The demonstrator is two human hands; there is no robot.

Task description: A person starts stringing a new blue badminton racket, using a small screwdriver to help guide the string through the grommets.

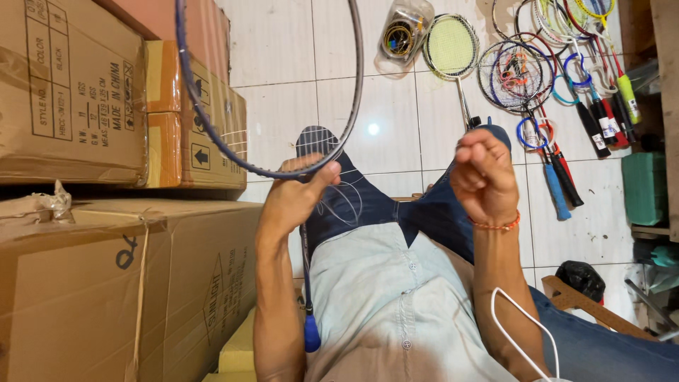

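My left hand grips the lower rim of an unstrung dark blue badminton racket frame. Its oval hoop rises up past the top of the view, and its shaft runs down to a blue handle against my light shirt. Loose white string lies in curls over my dark jeans just below that hand. My right hand is raised to the right of the racket with its fingers curled shut, as if pinching thin string; an orange bracelet circles the wrist. No string between the hands is clearly visible.
Stacked cardboard boxes fill the left side. On the white tiled floor ahead lie several rackets with coloured grips and a clear plastic bag of string coils. A green box and a wooden chair arm are at right. A white cable loops over my forearm.
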